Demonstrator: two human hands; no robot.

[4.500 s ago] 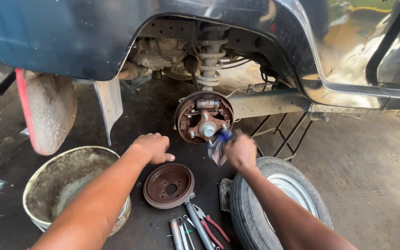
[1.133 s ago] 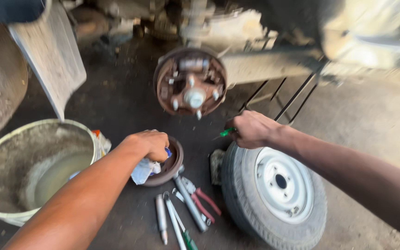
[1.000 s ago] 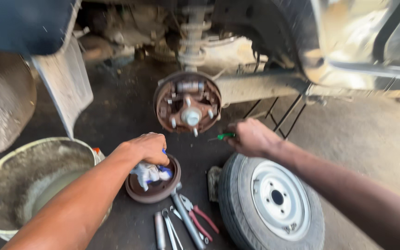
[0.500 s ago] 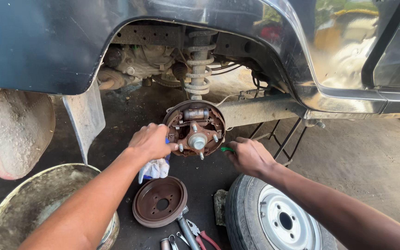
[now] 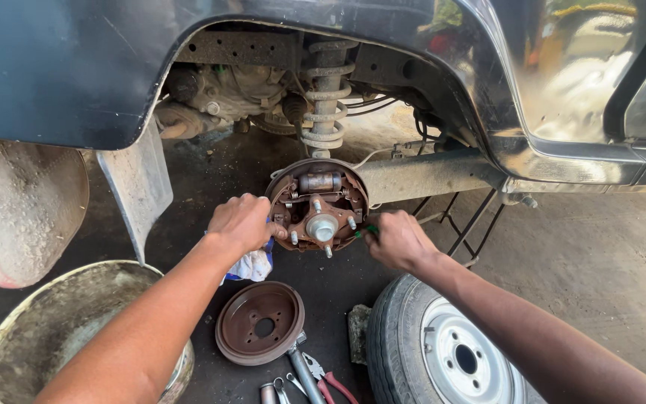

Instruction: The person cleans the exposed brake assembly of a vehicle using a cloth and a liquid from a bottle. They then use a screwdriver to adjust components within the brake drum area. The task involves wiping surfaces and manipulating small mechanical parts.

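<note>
The exposed brake assembly [image 5: 318, 205] sits under the wheel arch, directly between the two hands, with its wheel studs and centre hub facing outward. The left hand [image 5: 242, 223] is clenched around a white and blue rag [image 5: 250, 264], which hangs below the palm, and its fingertips touch the left edge of the brake assembly. The right hand [image 5: 398, 239] is closed on a small green-handled tool [image 5: 368, 230], whose tip meets the right edge of the assembly. Below the left hand, a removed brake drum [image 5: 259, 322] lies flat on the floor, open side up. Just beside the drum, toward the right forearm, pliers and other hand tools [image 5: 309, 378] lie together. Beneath the right forearm lies a removed wheel [image 5: 443, 352]. Under the left forearm stands a dirty round basin [image 5: 61, 329]. Above both hands, a coil spring strut [image 5: 324, 97] rises into the arch.
</note>
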